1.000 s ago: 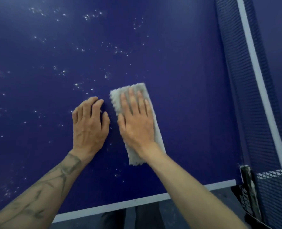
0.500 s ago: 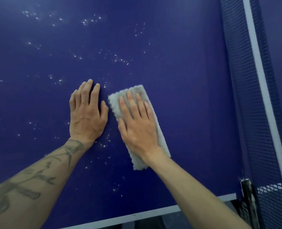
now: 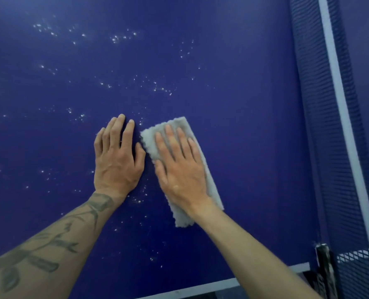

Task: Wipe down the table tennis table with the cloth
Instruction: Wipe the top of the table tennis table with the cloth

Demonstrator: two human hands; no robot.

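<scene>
Over the last second the right hand (image 3: 180,167), fingers flat on the grey cloth (image 3: 150,141), nudged it a bit further up the blue desk (image 3: 244,126) from the near edge, while the left hand (image 3: 116,160) went from knuckles-up to lying flat and empty just beside it. Barely a stroke really, white specks (image 3: 162,89) are everywhere left and ahead, so loads left to wipe.

Table (image 3: 233,126) deep blue, white-speckled, white edge line; cloth (image 3: 211,182) pale grey, right of it net (image 3: 321,126) blue mesh, white band.
</scene>
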